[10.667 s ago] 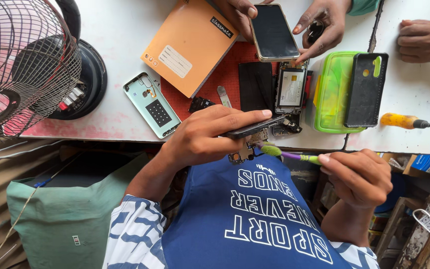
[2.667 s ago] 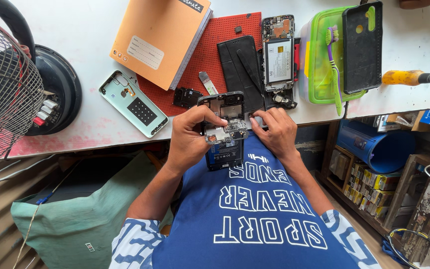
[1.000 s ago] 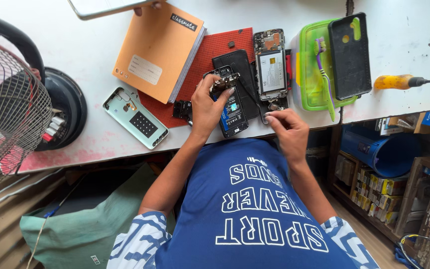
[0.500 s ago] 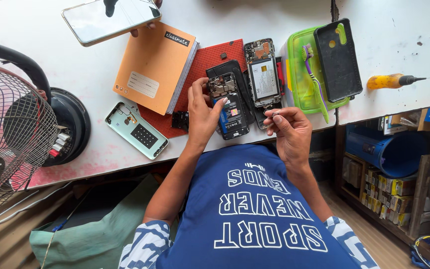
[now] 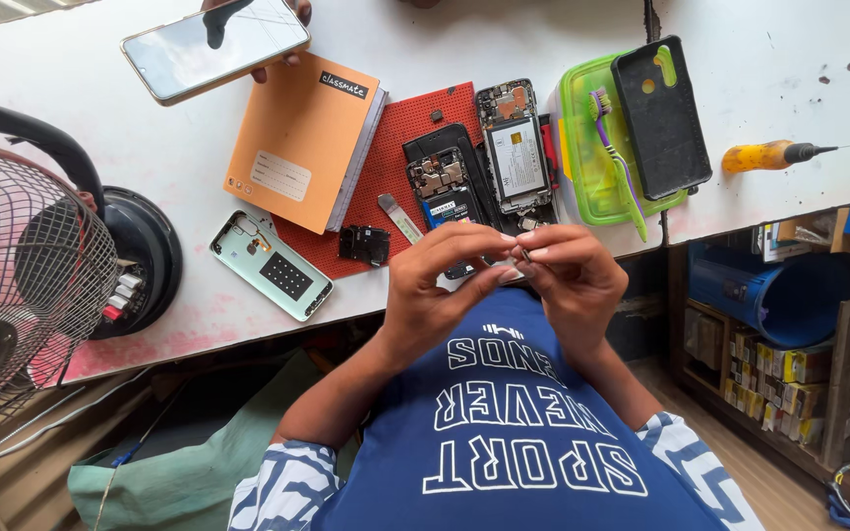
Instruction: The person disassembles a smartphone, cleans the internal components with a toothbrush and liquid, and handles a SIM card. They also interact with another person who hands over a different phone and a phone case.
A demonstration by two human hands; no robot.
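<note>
Left hand and right hand fingertips pinched together on a tiny part, can't tell what, just below open phone on red mat.

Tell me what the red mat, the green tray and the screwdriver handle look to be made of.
Red mat: likely rubber or silicone, matte, going by its fine dotted texture. Green tray: translucent plastic, glossy, with light showing through its rim. Screwdriver handle: probably hard amber plastic, smooth and slightly shiny; its shaft looks like dark metal.
</note>
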